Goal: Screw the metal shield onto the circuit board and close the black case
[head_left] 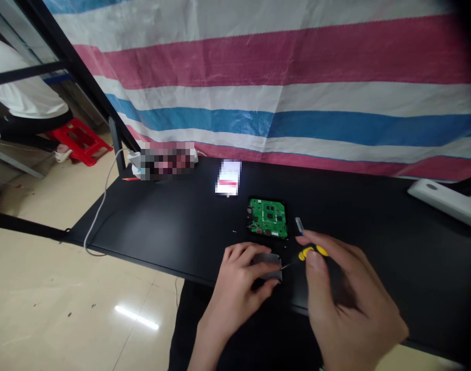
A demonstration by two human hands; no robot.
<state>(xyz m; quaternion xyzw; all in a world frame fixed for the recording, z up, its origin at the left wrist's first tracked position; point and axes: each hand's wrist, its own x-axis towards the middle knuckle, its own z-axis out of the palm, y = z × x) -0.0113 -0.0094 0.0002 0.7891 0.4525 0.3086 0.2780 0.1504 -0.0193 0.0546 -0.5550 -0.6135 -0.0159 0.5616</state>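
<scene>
A red stool (81,140) stood on the floor far left, and a white cable (100,206) hung off the left edge of the black table (161,226). A blurred white object (228,178) lay farther back, near the striped tarp (281,77). At the near edge the left hand (243,278) was curled around a small grey part (268,265), pinning it to the table. Just beyond it lay a green board (267,218) in a black case. The right hand (343,293) was closed on a yellow-and-black screwdriver (310,253), its tip touching the grey part and its fingers hiding most of the handle. A small blue-tipped item (299,225) lay just right of the board. A white device (446,201) sat far right.
</scene>
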